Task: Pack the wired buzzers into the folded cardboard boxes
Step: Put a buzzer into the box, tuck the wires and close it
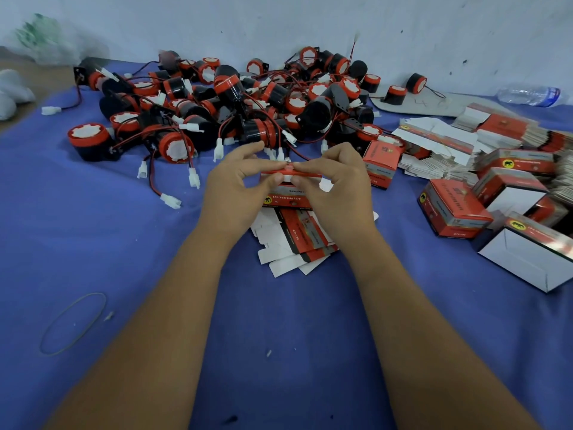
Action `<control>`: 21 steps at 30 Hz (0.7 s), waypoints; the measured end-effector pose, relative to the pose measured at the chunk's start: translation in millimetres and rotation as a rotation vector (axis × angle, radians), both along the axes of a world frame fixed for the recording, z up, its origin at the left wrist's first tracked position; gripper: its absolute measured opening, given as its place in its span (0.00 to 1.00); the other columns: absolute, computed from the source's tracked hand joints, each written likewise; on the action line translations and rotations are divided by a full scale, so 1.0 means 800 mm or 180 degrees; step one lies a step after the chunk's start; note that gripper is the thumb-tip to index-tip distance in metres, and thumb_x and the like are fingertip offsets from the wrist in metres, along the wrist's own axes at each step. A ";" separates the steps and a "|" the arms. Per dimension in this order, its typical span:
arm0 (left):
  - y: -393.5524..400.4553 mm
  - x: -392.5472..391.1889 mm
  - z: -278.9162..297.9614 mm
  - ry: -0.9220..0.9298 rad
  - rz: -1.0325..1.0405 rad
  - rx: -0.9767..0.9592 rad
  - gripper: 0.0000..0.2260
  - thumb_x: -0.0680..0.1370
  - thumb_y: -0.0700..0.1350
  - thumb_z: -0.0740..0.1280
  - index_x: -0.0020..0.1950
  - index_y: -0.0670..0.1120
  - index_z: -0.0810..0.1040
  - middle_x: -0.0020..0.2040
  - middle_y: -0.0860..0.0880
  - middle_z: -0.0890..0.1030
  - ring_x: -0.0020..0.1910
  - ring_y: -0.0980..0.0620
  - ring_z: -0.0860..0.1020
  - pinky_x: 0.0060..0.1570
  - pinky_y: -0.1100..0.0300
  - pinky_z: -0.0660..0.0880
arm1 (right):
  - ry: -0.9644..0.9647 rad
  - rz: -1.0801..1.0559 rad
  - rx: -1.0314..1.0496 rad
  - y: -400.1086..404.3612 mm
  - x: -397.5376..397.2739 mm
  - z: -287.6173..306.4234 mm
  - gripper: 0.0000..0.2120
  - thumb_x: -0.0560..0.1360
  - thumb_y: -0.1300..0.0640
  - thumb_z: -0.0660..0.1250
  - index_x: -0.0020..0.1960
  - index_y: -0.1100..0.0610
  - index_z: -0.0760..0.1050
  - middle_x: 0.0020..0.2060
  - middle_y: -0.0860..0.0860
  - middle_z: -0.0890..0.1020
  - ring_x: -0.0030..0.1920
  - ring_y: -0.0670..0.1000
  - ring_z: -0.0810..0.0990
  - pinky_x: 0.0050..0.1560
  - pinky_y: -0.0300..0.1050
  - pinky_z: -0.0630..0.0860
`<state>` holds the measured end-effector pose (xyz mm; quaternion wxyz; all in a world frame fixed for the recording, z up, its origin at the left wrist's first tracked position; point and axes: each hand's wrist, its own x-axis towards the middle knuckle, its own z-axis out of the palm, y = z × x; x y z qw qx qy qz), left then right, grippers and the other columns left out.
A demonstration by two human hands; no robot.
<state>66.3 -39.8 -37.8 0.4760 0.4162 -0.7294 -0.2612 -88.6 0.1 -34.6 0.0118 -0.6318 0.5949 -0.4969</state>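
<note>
A red and white cardboard box (286,193) is held between both hands just above the blue cloth. My left hand (237,187) pinches its top flap from the left, and my right hand (336,184) pinches the same flap from the right, thumbs and forefingers meeting at the middle. Behind the hands lies a big heap of black and red wired buzzers (229,107) with white plugs. Several flat unfolded boxes (297,240) lie under my wrists. What is inside the held box is hidden.
Folded boxes (455,209) and stacks of flat ones (434,141) crowd the right side. One closed box (379,164) stands beside my right hand. A rubber band (73,322) lies at the near left; a plastic bottle (530,94) lies by the wall.
</note>
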 end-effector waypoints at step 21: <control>0.012 -0.001 0.000 -0.0692 0.0251 -0.0774 0.07 0.74 0.46 0.71 0.45 0.43 0.81 0.49 0.49 0.73 0.46 0.52 0.72 0.44 0.49 0.75 | 0.0443 0.0112 -0.0216 0.012 -0.003 -0.001 0.10 0.72 0.63 0.74 0.53 0.60 0.84 0.40 0.56 0.76 0.41 0.52 0.75 0.40 0.51 0.76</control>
